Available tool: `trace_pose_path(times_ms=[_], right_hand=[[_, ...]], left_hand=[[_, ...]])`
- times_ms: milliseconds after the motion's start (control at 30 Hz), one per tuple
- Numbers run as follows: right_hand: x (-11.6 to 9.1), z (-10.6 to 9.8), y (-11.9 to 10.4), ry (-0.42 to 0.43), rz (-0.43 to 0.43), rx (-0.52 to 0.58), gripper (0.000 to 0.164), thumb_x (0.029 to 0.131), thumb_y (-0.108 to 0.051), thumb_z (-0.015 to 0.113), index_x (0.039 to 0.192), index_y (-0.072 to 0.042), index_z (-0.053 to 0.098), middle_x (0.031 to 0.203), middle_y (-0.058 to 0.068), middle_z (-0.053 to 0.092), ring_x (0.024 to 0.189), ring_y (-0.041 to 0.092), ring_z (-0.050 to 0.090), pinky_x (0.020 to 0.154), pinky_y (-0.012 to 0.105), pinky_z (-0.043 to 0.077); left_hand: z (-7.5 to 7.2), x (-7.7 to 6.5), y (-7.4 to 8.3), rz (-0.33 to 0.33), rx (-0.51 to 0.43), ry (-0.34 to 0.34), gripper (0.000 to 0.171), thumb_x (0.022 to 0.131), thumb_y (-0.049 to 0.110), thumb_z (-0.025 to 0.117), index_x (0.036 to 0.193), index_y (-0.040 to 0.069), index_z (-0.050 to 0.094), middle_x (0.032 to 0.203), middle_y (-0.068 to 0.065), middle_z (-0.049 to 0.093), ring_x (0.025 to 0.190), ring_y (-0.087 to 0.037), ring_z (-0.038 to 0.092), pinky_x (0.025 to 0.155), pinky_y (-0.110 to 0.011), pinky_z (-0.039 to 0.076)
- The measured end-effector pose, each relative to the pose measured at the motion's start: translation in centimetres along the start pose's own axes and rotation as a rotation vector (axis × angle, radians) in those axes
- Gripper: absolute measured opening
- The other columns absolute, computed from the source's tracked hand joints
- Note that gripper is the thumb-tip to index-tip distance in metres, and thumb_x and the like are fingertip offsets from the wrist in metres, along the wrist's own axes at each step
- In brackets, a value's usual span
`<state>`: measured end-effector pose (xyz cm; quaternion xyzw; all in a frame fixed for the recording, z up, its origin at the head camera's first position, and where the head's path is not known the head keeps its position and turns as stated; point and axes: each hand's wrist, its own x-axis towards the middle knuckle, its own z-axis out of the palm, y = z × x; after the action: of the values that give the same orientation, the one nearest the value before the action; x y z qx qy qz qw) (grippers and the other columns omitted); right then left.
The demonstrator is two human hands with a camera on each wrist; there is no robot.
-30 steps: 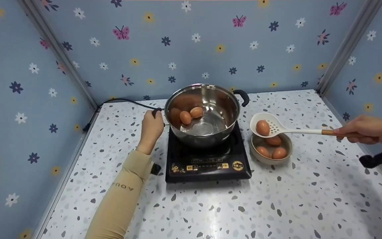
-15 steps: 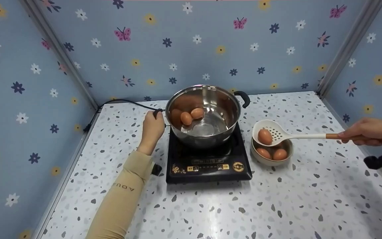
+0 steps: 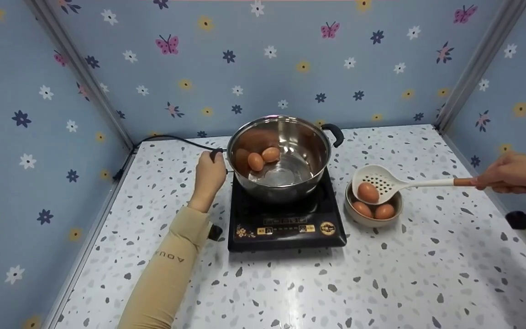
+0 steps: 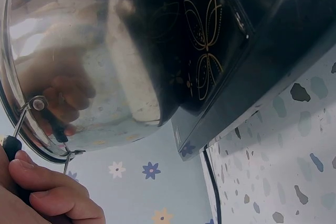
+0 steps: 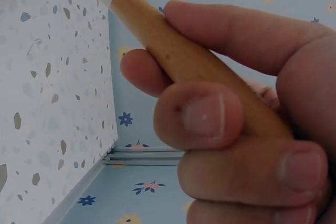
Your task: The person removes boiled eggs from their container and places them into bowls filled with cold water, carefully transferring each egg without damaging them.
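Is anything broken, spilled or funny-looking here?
Nothing stands out. The eggs I can see, in the pot, on the slotted spoon and in the bowl, all look whole, though tiny cracks might not show. The pot sits upright on the cooker, and I see no spill.

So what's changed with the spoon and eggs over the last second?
The white slotted spoon, carrying a brown egg, has moved nearer and slightly right, further over the bowl. The right hand shifted slightly right, still gripping it. Nothing was let go. The left hand still holds the pot handle; the two eggs inside stayed put.
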<state>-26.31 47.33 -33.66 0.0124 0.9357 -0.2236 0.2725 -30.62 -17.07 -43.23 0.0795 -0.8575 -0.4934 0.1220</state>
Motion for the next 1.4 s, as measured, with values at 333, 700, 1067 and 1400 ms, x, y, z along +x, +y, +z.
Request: trace_pose_path(times_ms=[333,700,1067,1400], right_hand=[[-0.6,-0.4,-1.3,0.151,-0.068,-0.078,0.038,0.105,-0.027,0.070,0.110,0.009,0.079,0.064,-0.001,0.053,0.050,0.011,0.038,0.048,0.028,0.037],[-1.2,-0.7,-1.0,0.257,-0.058,-0.018,0.042,0.103,-0.031,0.075,0.117,0.009,0.077,0.070,0.003,0.055,0.053,0.014,0.040,0.049,0.032,0.038],[-1.2,-0.4,-0.9,0.379,-0.063,0.072,0.056,0.107,-0.039,0.067,0.123,0.015,0.071,0.071,0.003,0.056,0.053,0.017,0.043,0.048,0.036,0.041],[-1.0,0.7,-2.9,0.525,-0.084,0.154,0.065,0.110,-0.043,0.063,0.132,0.018,0.064,0.073,0.002,0.057,0.057,0.018,0.044,0.051,0.034,0.040]], left_hand=[[0.0,0.0,-0.1,-0.009,-0.010,-0.003,0.038,0.115,0.024,0.041,0.124,-0.009,0.057,0.108,-0.023,0.059,0.096,-0.034,0.054,0.090,-0.049,0.047],[-0.1,0.1,0.1,-0.005,0.001,0.001,0.040,0.115,0.025,0.040,0.125,-0.010,0.057,0.110,-0.025,0.060,0.097,-0.035,0.055,0.090,-0.050,0.046],[-0.1,0.2,0.0,-0.014,0.004,0.006,0.042,0.114,0.024,0.041,0.130,-0.012,0.057,0.125,-0.032,0.064,0.110,-0.040,0.061,0.100,-0.056,0.049],[0.1,0.0,0.1,-0.022,-0.006,-0.012,0.042,0.115,0.025,0.040,0.130,-0.011,0.056,0.120,-0.030,0.063,0.104,-0.037,0.058,0.097,-0.054,0.049]])
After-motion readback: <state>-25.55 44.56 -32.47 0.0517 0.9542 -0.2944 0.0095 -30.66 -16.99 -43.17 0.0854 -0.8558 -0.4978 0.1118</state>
